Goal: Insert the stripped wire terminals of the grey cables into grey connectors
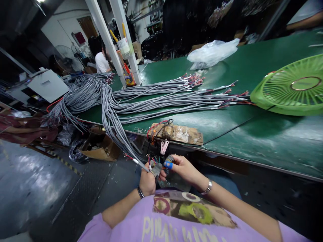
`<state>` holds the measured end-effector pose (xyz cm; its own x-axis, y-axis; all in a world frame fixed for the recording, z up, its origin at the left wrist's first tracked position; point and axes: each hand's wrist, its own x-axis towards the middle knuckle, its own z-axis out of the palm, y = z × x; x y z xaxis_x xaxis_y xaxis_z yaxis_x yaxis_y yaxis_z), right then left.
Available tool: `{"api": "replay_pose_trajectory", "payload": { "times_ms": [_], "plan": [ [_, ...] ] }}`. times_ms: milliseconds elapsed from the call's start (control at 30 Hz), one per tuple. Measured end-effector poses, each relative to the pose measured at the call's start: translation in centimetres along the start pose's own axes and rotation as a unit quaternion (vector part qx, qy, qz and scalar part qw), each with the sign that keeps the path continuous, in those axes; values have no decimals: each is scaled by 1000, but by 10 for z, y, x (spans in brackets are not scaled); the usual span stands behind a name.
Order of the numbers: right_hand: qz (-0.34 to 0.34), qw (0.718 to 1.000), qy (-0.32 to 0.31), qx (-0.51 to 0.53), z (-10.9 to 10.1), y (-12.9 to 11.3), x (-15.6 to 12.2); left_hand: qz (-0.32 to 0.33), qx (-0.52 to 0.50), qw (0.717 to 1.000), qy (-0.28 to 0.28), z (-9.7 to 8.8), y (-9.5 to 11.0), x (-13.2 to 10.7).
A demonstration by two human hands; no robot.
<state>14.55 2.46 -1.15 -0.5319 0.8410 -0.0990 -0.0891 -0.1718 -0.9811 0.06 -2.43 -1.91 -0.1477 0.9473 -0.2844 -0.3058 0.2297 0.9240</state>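
Observation:
My left hand [148,181] is closed around the ends of several grey cables [128,148] that hang down over the bench edge. Thin coloured wires [153,159] fan out from the cable ends above that fist, and grey tape wraps its thumb. Close by on the right, my right hand [185,169] has thumb and forefinger pinched together, with blue and grey coverings on the fingertips. A thin orange wire seems to run into this pinch, though the fingers partly hide it. Just above both hands, a pink clip [164,147] sits at the bench edge.
Bundles of grey cable [161,104] lie along the green bench [227,141]. A worn wooden board [185,133] rests at its front edge. A green fan [297,85] stands right, a plastic bag [213,53] behind. A cardboard box [102,149] is below left. Another person [102,62] sits beyond.

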Motion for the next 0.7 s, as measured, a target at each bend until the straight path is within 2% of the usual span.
{"api": "replay_pose_trajectory", "payload": {
  "times_ms": [200,233,367,433,567,700],
  "plan": [
    [12,999,33,2,3,-7,1,12,18,1000,8,1,3,-1],
    [16,999,25,12,4,-10,1,11,23,1000,6,1,2,-1],
    [35,992,-75,96,14,-14,2,7,32,999,-10,2,1,-2],
    [42,986,-86,136,18,-12,2,9,36,999,-18,2,0,-2],
    [53,985,-32,161,20,-4,5,11,34,999,-6,2,-1,-2],
    [47,981,121,147,11,-1,10,6,16,1000,8,0,-1,-3]
  ]
}}
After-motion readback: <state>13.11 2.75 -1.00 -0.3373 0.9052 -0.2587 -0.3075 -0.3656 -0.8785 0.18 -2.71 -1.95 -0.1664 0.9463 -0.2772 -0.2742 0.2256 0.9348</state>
